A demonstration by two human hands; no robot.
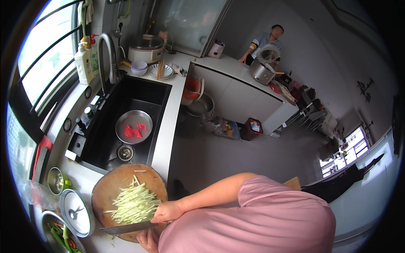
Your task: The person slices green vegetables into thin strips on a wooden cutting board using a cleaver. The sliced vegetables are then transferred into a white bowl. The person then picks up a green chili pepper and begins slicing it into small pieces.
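Observation:
My right hand (167, 211) grips the handle of a kitchen knife (129, 227), its broad blade lying across the near part of a round wooden chopping board (102, 193). Beside the blade, a heap of pale green vegetable strips (136, 202) covers the middle of the board, with a few stray strips around it. My left hand (147, 240) is at the board's near edge, close to the blade, its fingers bent. Part of it is hidden by the pink shirt, and whether it holds anything cannot be seen.
A black sink (142, 91) beyond the board contains a metal bowl (134, 127) with water and something red. At left stand a green-handled cup (57, 181), a white bowl with a spoon (76, 212) and a bowl of vegetables (60, 234). Another person (265, 42) stands behind the far counter.

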